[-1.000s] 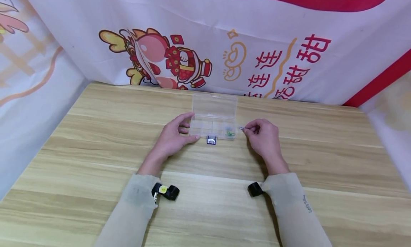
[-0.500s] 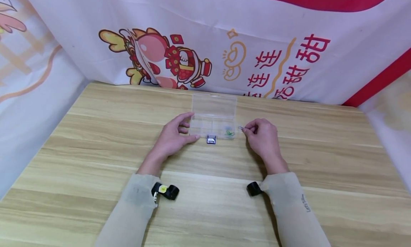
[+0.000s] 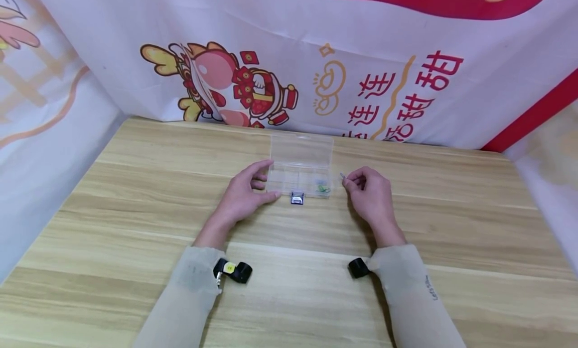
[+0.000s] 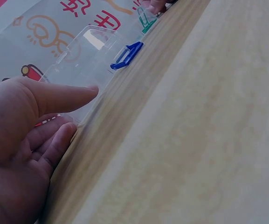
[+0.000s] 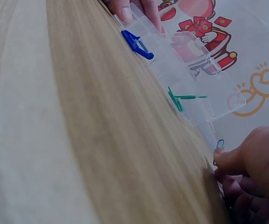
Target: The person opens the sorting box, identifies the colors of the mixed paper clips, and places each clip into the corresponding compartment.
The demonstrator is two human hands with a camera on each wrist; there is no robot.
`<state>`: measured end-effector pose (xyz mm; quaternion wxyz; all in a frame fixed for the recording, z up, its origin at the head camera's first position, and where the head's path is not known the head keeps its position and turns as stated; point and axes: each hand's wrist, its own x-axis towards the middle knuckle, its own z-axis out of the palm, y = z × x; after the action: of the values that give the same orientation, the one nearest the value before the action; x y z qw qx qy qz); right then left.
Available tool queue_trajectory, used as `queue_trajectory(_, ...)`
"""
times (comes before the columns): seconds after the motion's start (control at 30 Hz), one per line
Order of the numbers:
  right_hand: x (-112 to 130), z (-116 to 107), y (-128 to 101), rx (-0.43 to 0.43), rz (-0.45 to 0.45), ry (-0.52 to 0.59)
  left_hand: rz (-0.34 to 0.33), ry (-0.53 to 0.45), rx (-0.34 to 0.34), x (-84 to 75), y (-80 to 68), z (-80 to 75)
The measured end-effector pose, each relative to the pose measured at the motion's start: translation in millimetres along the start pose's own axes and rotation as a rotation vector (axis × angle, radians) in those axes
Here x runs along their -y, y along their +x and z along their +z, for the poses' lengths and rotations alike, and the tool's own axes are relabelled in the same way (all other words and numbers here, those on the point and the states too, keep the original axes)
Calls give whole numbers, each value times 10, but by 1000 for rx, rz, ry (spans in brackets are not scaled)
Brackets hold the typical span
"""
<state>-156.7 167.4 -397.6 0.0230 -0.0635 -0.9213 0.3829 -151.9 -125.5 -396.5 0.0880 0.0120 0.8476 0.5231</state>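
A clear plastic box (image 3: 301, 167) with little compartments sits on the wooden worktop (image 3: 289, 267), near the far edge. Its lid is open and leans back toward the printed cloth (image 3: 316, 62) behind it. A blue clasp (image 3: 296, 198) hangs on the front wall of the box.

The left hand (image 3: 244, 190) holds the left end of the box. Its thumb lies along the front corner and its fingers curl at the far side. In the left wrist view the thumb (image 4: 64, 95) presses on the clear wall, and the rest of the box looks blurry.

The right hand (image 3: 370, 192) is just to the right of the box and does not touch it. Its thumb and first finger pinch a tiny paper clip (image 5: 219, 144). In the right wrist view the clip looks blue, and only its top loop sticks out above the fingertips. From the head view it is just a thin grey bit, too small to make out.

Green paper clips (image 5: 181, 99) lie in the right front compartment of the box. How many there are is hard to tell. The wrist views cut off most of both hands.
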Motion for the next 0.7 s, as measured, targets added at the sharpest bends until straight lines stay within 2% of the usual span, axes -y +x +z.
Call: queue_trajectory(0.7, 25, -68, 10, -17, 52, 139, -5, 0, -2, -2, -5, 8)
